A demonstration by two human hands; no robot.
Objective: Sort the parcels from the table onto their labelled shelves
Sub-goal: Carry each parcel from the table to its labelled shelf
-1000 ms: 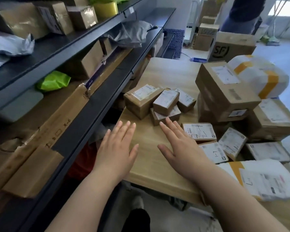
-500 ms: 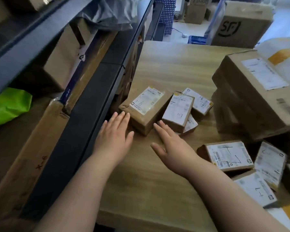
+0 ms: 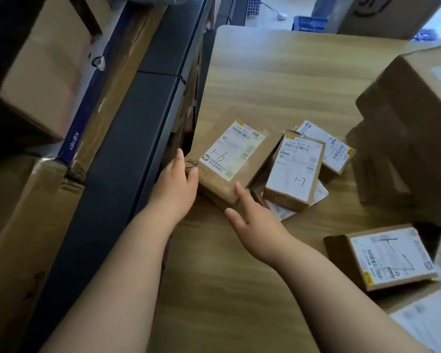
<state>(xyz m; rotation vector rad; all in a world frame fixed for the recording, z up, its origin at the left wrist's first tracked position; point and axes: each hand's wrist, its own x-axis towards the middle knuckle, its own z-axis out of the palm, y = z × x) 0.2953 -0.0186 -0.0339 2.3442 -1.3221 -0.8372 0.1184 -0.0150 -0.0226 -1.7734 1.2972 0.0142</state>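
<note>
**Both hands at the parcel marked 1-6**

Head view. Both my forearms reach forward over the near part of the table [image 3: 278, 77]. My left hand [image 3: 175, 184] sits at the table's left edge, just beside the dark front rail of the shelf [image 3: 127, 161]. My right hand [image 3: 255, 220] is angled in from the right, palm down.

The parcel marked 1-6 [image 3: 229, 159] lies flat on the table between the hands, label up. The parcel marked 1-7 [image 3: 294, 171] stands just beside it on the right, resting on a flat white packet [image 3: 320, 197]. A large box [image 3: 413, 128] stands further right, and another labelled parcel [image 3: 385, 258] lies near my right forearm. Cardboard boxes [image 3: 36, 59] fill the shelf.

Left hand: fingers nearly straight along the parcel's left side, thumb on its near corner. Right hand: forefinger straight on the near right corner, thumb spread clear; the other fingers are hidden. Neither hand has closed round the parcel.
</note>
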